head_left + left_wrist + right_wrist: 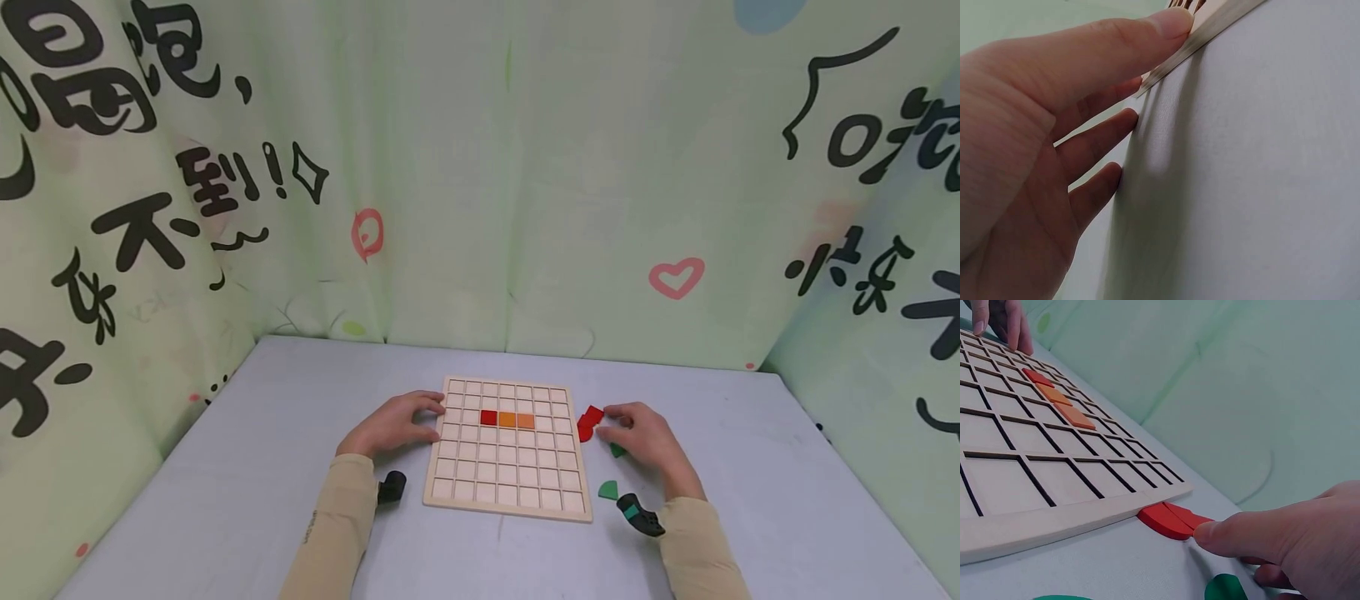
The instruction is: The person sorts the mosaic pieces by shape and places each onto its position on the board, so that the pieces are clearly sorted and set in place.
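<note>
A wooden grid board [508,510] lies on the table, with one red square [489,417] and two orange squares [516,420] set in a row in its cells. Beside its left edge is my left hand [396,423], thumb and fingers spread; in the left wrist view the thumb [1169,26] reaches the board's rim. My right hand [647,435] is right of the board, thumb and index finger apart. Their tips meet two red pieces [1166,522] that lie against the board's right edge. The far side of these pieces is hidden by the thumb in the right wrist view.
A green piece [618,450] lies partly under the right hand, and a green quarter-round piece [608,490] lies nearer the front. Black wrist devices [392,487] sit at both cuffs. A printed curtain [450,208] encloses the table's back and sides.
</note>
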Tool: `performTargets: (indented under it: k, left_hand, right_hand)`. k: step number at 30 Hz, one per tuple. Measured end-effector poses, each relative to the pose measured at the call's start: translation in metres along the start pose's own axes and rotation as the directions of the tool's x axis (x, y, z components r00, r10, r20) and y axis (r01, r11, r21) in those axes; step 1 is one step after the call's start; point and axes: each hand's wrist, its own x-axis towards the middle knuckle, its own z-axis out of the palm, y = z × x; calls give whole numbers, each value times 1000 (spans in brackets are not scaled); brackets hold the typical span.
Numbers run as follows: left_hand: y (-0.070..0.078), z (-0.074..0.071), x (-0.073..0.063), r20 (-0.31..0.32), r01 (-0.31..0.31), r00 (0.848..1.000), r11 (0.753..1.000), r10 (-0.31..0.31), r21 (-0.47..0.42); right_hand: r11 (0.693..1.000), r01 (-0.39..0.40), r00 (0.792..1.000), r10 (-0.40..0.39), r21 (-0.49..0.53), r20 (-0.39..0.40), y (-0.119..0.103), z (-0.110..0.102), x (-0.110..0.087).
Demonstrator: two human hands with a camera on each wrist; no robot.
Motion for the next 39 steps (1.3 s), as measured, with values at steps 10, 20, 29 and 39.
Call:
performTargets:
  k: [10, 20, 29, 39]
  left_hand:
    - [0, 0, 0, 4, 3, 1000, 1000, -3, 0]
    - [-1, 1, 0, 3, -6, 1000, 1000, 6, 3]
    - [-1, 1, -1, 0, -8, 1000, 1000, 8, 3]
    - [-1, 0, -1, 2, -2, 1000, 1000, 2, 15]
  right_hand:
    - [1000, -3, 1000, 3, 5, -30, -1, 7, 7]
    - [1000, 22, 998, -23, -4, -58, 1, 7, 15]
    - [999, 24, 998, -26, -29, -63, 2, 1, 14]
    - [998, 52, 998, -53, -25, -44, 1, 4, 20]
